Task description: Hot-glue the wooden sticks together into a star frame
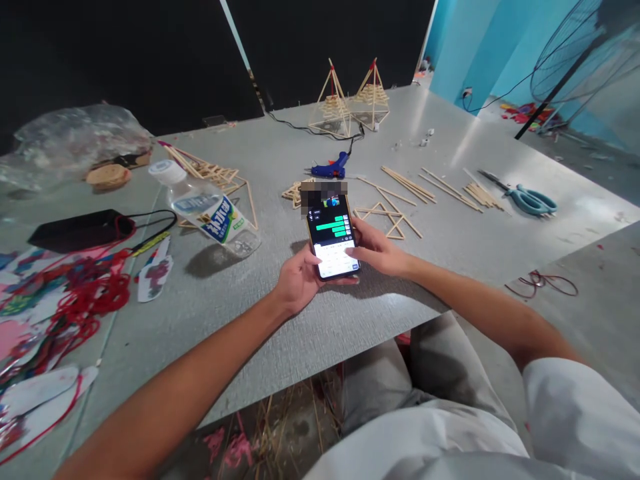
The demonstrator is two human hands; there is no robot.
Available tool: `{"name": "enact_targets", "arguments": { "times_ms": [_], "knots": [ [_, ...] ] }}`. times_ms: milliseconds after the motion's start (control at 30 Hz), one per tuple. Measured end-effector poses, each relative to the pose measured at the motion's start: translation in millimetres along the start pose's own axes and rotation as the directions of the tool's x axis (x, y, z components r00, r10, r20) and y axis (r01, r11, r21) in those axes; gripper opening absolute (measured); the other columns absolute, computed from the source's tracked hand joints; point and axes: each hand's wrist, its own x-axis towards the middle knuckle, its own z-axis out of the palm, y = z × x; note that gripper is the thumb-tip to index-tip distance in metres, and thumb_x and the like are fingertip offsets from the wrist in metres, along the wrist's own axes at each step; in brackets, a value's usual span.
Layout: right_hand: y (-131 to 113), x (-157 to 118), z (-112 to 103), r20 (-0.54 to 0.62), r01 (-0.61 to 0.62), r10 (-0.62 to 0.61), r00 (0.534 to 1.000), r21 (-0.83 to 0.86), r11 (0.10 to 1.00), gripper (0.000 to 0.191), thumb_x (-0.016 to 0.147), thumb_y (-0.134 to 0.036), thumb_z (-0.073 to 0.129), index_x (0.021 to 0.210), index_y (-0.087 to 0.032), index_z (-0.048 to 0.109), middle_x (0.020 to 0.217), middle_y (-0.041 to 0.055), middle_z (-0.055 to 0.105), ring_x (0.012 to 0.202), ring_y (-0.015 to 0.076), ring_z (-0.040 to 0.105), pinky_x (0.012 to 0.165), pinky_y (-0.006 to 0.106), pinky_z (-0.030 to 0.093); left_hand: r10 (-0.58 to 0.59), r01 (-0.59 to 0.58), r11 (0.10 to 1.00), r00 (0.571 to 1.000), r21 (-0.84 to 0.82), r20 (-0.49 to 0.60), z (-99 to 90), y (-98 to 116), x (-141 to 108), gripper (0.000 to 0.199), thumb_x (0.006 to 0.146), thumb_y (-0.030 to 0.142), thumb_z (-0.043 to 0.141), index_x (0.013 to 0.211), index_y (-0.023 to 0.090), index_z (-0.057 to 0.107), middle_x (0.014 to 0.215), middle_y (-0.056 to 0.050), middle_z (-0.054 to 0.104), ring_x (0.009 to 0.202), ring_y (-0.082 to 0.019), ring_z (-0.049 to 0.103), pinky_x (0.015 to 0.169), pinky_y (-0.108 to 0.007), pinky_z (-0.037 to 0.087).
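Two-handed works nicely here: our left grip (299,280) cradles the phone (330,233) from below, our right grip (379,250) steadies its right edge, and both thumbs sit at the lit keypad (335,260). It's over the bench (280,347), so we'd tap lightly and mind the bottle (216,217) to our left.

Left hand (296,280) and right hand (379,252) close together, thumbs (314,259) inward, forearms (213,360) converging
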Motion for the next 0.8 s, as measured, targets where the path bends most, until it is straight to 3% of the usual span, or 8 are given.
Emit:
{"name": "enact_targets", "arguments": {
  "times_ms": [200,500,700,800],
  "knots": [
    [-0.6,0.0,-0.9,0.003,0.007,-0.007,1.000,-0.012,1.000,0.067,0.102,-0.048,0.088,0.159,-0.028,0.058,0.130,0.0076,0.080,0.116,0.0256,0.076,0.098,0.039,0.065,-0.018,0.018,1.000,1.000,-0.001,0.017,-4.1,-3.3,4.3,0.049,0.093,0.036,0.074,0.138,0.018,0.077,0.149,-0.018,0.082,0.127,-0.047,0.082,0.106,-0.080,0.070],
    [-4.3,-1.0,1.5,-0.009,-0.003,0.002,1.000,-0.072,0.997,0.068,0.105,-0.056,0.085,0.160,-0.028,0.057,0.126,0.0083,0.079,0.112,0.0260,0.075,0.094,0.039,0.065,0.010,-0.010,1.000,1.000,0.000,0.020,-1.7,-1.4,0.1,0.053,0.079,0.026,0.075,0.131,0.021,0.078,0.143,-0.013,0.084,0.126,-0.046,0.082,0.107,-0.085,0.068],
    [-3.5,-1.4,0.7,-0.012,0.006,-0.006,1.000,-0.023,1.000,0.072,0.101,-0.049,0.087,0.163,-0.031,0.056,0.138,0.0091,0.079,0.119,0.0274,0.076,0.102,0.043,0.067,-0.010,0.010,1.000,1.000,0.013,0.013,-0.3,-1.8,2.1,0.049,0.092,0.037,0.077,0.137,0.018,0.078,0.148,-0.018,0.082,0.127,-0.048,0.082,0.106,-0.083,0.069],
    [-4.7,-1.7,0.1,0.012,0.007,-0.006,1.000,-0.036,0.999,0.071,0.102,-0.047,0.086,0.164,-0.029,0.055,0.140,0.0103,0.079,0.119,0.0274,0.077,0.102,0.043,0.067,-0.009,0.009,1.000,1.000,0.002,0.014,-1.4,-1.5,1.9,0.050,0.090,0.038,0.079,0.136,0.019,0.078,0.146,-0.018,0.083,0.127,-0.049,0.082,0.106,-0.085,0.067]
  ]
}}
